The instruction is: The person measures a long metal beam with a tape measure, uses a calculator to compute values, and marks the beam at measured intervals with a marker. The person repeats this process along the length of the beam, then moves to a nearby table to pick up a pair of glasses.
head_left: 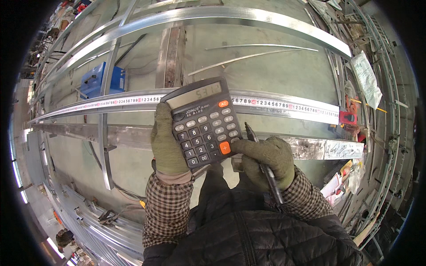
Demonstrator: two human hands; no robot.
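Observation:
A dark grey calculator (pixel 198 122) with grey, white and orange keys is held up in front of me, its display lit by digits. My left hand (pixel 166 144), in a green work glove, is closed around its left side. My right hand (pixel 268 162), gloved alike, grips a black marker pen (pixel 269 175) whose tip points up and away. The right index finger reaches to the calculator's lower right keys, by the orange plus key. Behind the calculator, a white measuring tape (pixel 284 105) runs along a metal bar (pixel 306 96); the calculator hides part of it.
The tape ends at a red case (pixel 348 117) on the right. A blue metal box (pixel 103 80) stands at the left beyond the bar. Another long metal profile (pixel 248 15) crosses the far side. Nearer, a flat bar (pixel 341 150) bears handwriting. Steel lengths (pixel 102 235) lie lower left.

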